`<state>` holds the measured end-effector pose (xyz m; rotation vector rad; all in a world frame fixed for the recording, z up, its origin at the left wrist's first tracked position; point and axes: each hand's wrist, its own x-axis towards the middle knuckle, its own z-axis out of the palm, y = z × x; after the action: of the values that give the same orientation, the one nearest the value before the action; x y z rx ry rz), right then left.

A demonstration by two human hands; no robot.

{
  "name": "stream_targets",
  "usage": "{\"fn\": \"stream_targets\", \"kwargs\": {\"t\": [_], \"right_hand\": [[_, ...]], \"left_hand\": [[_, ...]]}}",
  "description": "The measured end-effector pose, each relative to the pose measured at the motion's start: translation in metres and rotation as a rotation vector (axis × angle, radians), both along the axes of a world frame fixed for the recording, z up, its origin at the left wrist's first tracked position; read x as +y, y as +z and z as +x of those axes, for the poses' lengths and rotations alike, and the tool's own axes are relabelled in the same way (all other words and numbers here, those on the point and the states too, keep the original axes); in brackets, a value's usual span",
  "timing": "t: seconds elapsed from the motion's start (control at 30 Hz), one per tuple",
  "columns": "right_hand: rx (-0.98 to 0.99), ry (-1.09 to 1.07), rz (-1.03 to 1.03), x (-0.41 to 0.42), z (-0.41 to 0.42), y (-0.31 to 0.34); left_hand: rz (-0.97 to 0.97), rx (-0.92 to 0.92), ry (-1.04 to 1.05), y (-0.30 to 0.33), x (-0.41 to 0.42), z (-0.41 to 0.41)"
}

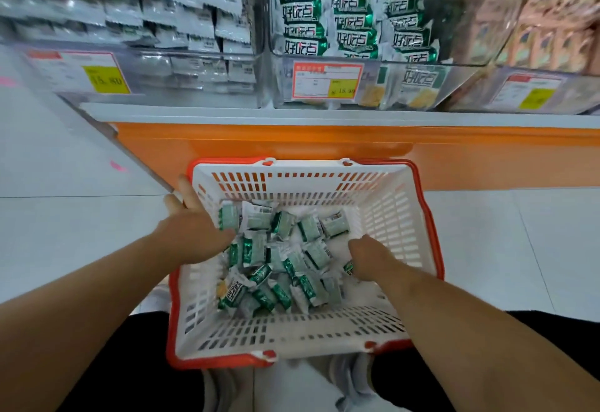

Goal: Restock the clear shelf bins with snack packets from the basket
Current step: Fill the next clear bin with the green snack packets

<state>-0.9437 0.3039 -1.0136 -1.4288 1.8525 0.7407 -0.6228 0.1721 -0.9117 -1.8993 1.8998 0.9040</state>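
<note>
A white basket with an orange rim (292, 330) stands on the floor in front of me, its bottom covered with several small green-and-white snack packets (285, 262). My left hand (191, 226) reaches in over the left wall with its fingers spread, touching a packet at the left edge of the pile. My right hand (370, 257) is down among the packets on the right, fingers curled, and a green packet (349, 267) shows under it. Above, the middle clear shelf bin (383, 64) holds rows of the same green packets (354, 18).
A clear bin of grey-white packets (181, 15) is at the left and a bin of pink packets (545, 21) at the right. Price labels (328, 80) hang on the bin fronts. An orange shelf base (292, 145) rises behind the basket. White floor tiles surround it.
</note>
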Motion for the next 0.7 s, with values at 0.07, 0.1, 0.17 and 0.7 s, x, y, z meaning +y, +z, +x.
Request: {"fn": "stream_targets", "kwargs": {"t": [0.07,0.1,0.17,0.7], "right_hand": [[-0.005,-0.008,0.01,-0.007,-0.002,0.017],[-0.015,-0.031,-0.006,-0.013,-0.003,0.03],[-0.095,-0.067,-0.047,-0.027,-0.002,0.063],[-0.601,-0.018,-0.711,-0.063,0.05,0.355]], "left_hand": [[0.044,-0.006,0.024,0.005,0.0,-0.002],[0.064,0.002,0.029,0.007,0.0,-0.002],[0.114,0.019,0.011,0.016,0.0,-0.002],[0.131,0.849,-0.345,0.241,0.01,-0.055]]}}
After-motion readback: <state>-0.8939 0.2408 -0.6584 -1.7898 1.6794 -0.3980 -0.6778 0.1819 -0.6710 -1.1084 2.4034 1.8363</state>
